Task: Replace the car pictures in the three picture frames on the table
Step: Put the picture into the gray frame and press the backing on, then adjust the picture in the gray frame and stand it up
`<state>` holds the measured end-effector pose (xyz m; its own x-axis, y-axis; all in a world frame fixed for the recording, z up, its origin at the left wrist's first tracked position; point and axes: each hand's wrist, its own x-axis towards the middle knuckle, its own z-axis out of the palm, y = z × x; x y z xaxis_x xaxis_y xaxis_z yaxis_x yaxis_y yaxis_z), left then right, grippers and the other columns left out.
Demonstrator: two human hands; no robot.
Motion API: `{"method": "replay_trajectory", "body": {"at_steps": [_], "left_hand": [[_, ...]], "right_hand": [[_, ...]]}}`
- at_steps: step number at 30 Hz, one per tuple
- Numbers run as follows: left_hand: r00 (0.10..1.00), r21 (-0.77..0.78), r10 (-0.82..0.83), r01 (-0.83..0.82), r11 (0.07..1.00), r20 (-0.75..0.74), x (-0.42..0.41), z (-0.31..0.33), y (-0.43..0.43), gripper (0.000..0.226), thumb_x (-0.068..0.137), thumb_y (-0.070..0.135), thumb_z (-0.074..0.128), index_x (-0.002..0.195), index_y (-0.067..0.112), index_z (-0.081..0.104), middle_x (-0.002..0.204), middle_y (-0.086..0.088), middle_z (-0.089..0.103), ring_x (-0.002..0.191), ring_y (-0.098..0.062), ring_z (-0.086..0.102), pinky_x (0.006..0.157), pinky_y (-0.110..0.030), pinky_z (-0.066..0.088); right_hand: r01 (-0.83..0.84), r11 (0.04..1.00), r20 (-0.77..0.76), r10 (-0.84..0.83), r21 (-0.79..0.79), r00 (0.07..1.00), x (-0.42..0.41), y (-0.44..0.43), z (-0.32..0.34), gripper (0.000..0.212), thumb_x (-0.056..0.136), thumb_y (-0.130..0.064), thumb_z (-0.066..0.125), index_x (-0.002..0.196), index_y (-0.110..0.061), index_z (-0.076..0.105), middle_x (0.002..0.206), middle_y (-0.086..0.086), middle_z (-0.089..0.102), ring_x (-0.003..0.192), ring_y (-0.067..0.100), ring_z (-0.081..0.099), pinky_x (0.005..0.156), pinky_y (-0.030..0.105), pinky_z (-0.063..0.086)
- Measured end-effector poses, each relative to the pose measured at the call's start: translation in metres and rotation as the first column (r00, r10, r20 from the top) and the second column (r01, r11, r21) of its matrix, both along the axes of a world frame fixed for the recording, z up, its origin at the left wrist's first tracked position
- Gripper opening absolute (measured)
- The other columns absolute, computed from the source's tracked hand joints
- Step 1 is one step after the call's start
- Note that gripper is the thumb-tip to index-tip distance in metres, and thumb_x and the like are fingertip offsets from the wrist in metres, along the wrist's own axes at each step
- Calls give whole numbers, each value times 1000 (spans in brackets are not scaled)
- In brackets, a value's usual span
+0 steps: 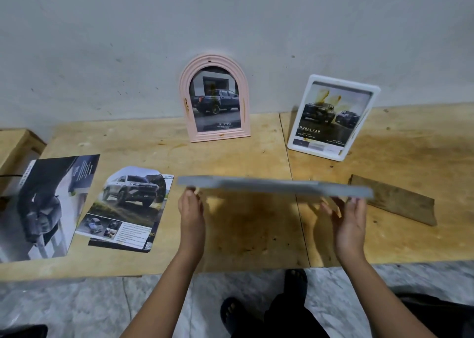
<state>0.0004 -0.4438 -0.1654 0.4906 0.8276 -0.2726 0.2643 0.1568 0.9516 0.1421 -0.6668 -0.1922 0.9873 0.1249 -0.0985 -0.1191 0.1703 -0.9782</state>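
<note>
The left hand and right hand hold the grey frame by its ends, level above the table. The pink frame and white frame stand against the wall, each containing a car picture.

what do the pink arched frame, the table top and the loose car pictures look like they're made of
Pink arched frame: probably moulded plastic, with a smooth ridged rim and matte finish. Table top: bare plywood, with visible grain, stains and a seam. Loose car pictures: thin printed paper, slightly glossy, lying flat.
</note>
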Motion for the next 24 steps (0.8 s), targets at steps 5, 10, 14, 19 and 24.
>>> {"method": "replay_trajectory", "body": {"at_steps": [5,10,14,19,24], "left_hand": [[1000,-341,17,-17,940,-4,-21,-20,17,42,97,42,40,119,10,55,98,-15,66,80,-19,71,49,-14,54],[994,-464,84,-46,885,62,-43,-52,23,29,100,25,36,106,5,57,88,-14,74,76,-20,73,53,-27,58],[981,-626,195,-147,766,8,-46,-71,23,30,100,19,34,93,7,60,75,-8,71,73,-19,70,59,-28,60],[978,-283,57,-113,953,-199,-37,-74,9,24,92,16,42,98,11,66,97,-12,64,91,-27,59,76,-33,49],[913,101,74,-37,994,-402,-24,-74,-18,26,96,6,38,110,5,59,109,-10,48,92,-22,47,81,-24,34]], "right_hand": [[-19,993,-223,44,113,974,-3,-18,-16,18,97,-25,44,106,-21,59,118,2,58,94,10,62,65,14,53],[-59,989,-468,115,134,876,4,-30,-25,27,98,-1,36,118,-3,54,104,10,64,71,8,69,62,16,56],[-221,958,-446,119,-183,887,33,-39,-30,21,97,-2,41,103,-5,61,108,15,66,92,21,68,74,27,57],[-68,706,-126,-30,-705,992,82,-52,-24,29,91,-16,57,121,-12,58,123,7,60,118,26,53,97,35,42],[-141,260,-120,94,-955,988,93,-59,-57,59,89,-32,59,142,-19,37,152,10,27,140,31,20,110,50,26]]}}
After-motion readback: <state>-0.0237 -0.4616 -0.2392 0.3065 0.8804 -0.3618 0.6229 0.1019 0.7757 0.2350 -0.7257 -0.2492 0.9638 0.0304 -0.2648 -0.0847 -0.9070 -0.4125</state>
